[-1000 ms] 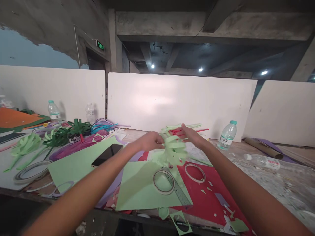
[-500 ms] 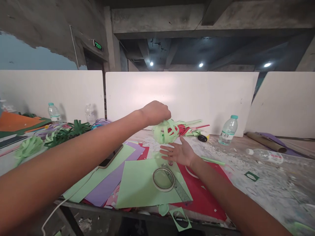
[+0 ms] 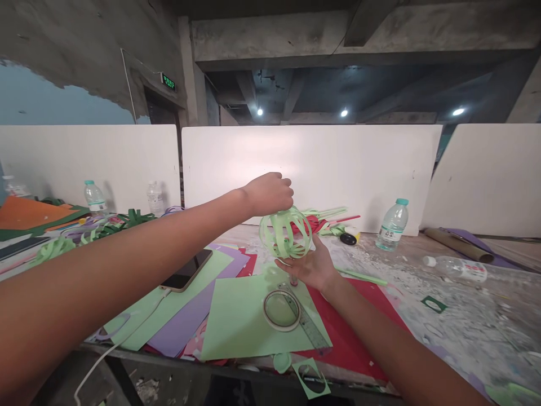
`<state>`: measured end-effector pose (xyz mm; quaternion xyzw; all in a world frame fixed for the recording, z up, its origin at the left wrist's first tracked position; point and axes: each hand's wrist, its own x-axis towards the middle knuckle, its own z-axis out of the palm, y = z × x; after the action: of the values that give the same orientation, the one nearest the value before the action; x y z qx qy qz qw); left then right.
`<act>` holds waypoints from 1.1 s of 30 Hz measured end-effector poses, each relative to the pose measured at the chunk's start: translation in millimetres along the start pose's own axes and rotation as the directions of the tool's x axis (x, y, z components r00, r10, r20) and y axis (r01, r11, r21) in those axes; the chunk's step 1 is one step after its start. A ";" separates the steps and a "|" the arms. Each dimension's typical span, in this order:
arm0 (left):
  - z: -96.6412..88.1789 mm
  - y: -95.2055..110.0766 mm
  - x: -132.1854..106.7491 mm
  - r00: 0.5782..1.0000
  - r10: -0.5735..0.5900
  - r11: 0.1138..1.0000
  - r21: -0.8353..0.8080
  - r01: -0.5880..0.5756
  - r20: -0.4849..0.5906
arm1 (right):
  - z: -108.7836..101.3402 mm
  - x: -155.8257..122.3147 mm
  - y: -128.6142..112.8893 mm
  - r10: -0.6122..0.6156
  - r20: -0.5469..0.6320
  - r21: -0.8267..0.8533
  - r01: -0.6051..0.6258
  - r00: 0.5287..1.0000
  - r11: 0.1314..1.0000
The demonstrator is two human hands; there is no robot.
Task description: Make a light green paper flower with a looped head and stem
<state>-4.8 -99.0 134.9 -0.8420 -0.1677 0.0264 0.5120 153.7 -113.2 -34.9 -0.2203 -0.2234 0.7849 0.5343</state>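
Observation:
My left hand [image 3: 270,193] is closed at the top of a light green ball made of paper strips [image 3: 285,232], holding it up above the table. The ball is round and hollow, with gaps between its strips. Under its lower right side is my right hand [image 3: 316,265], palm up with the fingers stretched out; some fingers are partly hidden by the ball, and they seem to touch its bottom strips. Below lies a light green paper sheet [image 3: 236,316] bearing a tape roll [image 3: 265,313] and a clear ruler [image 3: 310,327].
Red paper [image 3: 363,321] and purple paper [image 3: 190,307] flank the green sheet. A phone [image 3: 190,270] with a white cable lies left. An upright water bottle [image 3: 391,225] stands right, near a lying bottle [image 3: 459,268]. White panels [image 3: 313,163] close off the back.
My right hand has come up against the underside of the paper ball. The ball shows rounder and its strips more sharply. My left hand has stayed nearly in place.

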 end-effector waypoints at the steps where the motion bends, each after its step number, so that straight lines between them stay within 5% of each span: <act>1: 0.4 0.3 0.0 1.000 0.005 1.000 0.000 -0.005 0.009 | 2.8 -2.0 -0.9 -0.005 0.006 0.008 0.005 1.000 1.000; 7: 8.6 10.5 -1.7 1.000 0.022 0.996 -0.087 -0.021 0.016 | 21.6 -16.0 -8.7 -0.063 0.023 0.044 0.062 0.998 0.997; 17: 30.5 11.4 -7.4 0.999 -0.022 0.980 -0.201 0.013 -0.045 | 43.0 -31.2 -15.9 -0.069 0.234 -0.031 0.078 0.970 0.996; 33: 50.5 24.1 -11.5 0.993 -0.048 0.932 -0.361 0.006 -0.107 | 53.2 -34.5 -14.6 -0.017 0.223 -0.050 0.029 0.975 0.998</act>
<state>-20.3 -69.5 88.5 -0.9193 -0.1519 -0.0600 0.3581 144.9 -146.9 20.1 -0.1426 -0.3051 0.7923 0.5088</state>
